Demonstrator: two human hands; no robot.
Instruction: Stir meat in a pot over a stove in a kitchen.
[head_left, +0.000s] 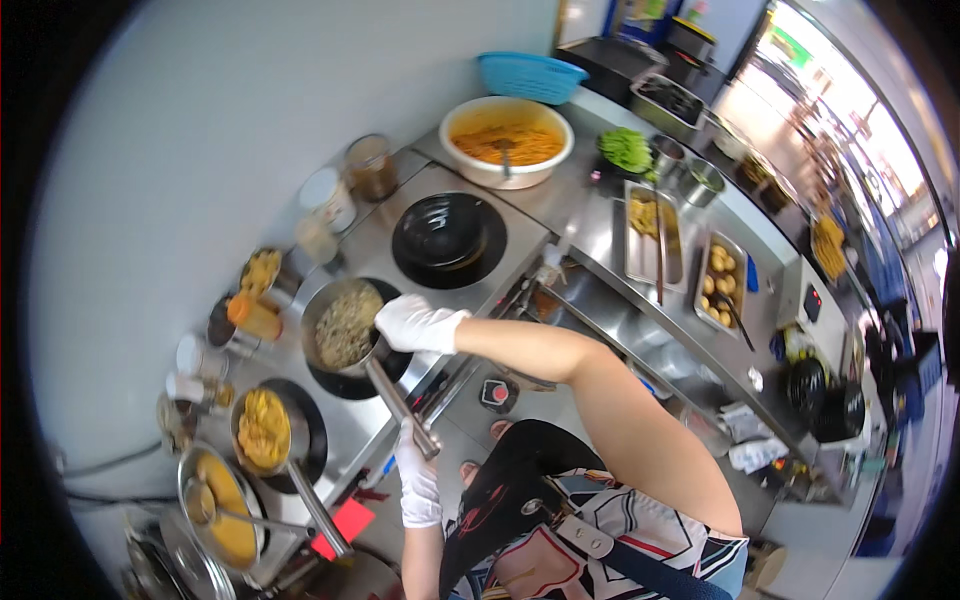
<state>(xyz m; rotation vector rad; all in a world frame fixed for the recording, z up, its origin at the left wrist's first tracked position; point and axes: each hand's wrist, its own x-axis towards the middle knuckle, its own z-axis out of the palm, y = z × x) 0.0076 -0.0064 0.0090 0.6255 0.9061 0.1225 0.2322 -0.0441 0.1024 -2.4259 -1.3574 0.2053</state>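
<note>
A steel saucepan (310, 358) with pale, dark-flecked food (349, 330) sits on a black round hob plate. My left hand (416, 472), in a white glove, is around the far end of the pan's steel handle (391, 394). Over the pan's right rim is my right hand (418, 324), also gloved in white, with its fingers curled. Whatever those fingers may hold is hidden. Nearer the lower left, a second pan (304, 431) contains yellow food pieces (262, 431). Beside it, a metal bowl (184, 480) holds yellow-orange liquid and a ladle (262, 523).
An upturned black wok or lid (439, 229) covers another hob plate. Jars and an orange-capped bottle (255, 316) line the wall. A large white basin (506, 176) holds orange shredded food. On the right counter are steel trays (645, 259), greens (626, 150) and a blue basket (532, 77).
</note>
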